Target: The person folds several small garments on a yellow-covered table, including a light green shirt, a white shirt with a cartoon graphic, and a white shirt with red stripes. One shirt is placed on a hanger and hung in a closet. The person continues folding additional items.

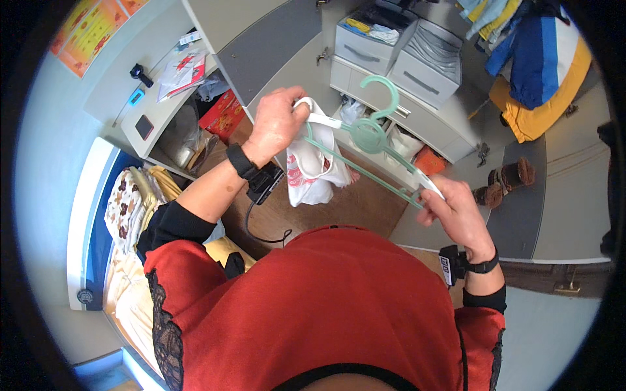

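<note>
The left hand (277, 124) has its fingers curled tight around one end of a green hanger (368, 140) and a small white cloth with red marks (310, 169) that hangs from it, and the right hand (456, 212) pinches the other end, so the hanger sits tilted in the air in front of the red top. Behind it, two grey drawers (398, 55) stand pulled open. The left one has folded clothes inside, and bags are stuffed in the open space underneath.
</note>
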A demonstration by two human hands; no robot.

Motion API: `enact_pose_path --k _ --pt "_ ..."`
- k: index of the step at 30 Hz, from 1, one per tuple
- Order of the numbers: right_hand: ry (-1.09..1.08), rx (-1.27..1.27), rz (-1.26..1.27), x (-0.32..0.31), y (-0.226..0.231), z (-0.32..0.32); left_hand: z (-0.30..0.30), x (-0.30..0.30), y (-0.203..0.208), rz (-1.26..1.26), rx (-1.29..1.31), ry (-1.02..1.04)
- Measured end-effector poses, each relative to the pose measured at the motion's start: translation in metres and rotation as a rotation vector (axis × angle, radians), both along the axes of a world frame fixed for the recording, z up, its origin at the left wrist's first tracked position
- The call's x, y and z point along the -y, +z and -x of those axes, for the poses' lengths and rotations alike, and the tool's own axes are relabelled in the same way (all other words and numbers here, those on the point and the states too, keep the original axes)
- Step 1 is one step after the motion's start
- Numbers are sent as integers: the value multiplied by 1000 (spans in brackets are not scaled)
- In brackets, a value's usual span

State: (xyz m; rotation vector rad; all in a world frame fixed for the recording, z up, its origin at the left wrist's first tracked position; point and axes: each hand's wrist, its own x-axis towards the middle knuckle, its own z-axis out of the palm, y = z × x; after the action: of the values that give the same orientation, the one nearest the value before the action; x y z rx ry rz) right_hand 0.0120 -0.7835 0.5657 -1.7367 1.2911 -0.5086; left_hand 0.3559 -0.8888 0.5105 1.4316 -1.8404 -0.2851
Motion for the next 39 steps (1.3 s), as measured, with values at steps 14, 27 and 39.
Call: enact_pose_path --k 14,27,39 --pt "-49 95 60 -2 -20 -1 21 14 16 -74 58 -10" --pt "-11 210 -12 15 -24 -14 69 17 25 2 85 -163" --pt "54 361 -17 50 -72 -26 96 16 85 -443 -194 -346"
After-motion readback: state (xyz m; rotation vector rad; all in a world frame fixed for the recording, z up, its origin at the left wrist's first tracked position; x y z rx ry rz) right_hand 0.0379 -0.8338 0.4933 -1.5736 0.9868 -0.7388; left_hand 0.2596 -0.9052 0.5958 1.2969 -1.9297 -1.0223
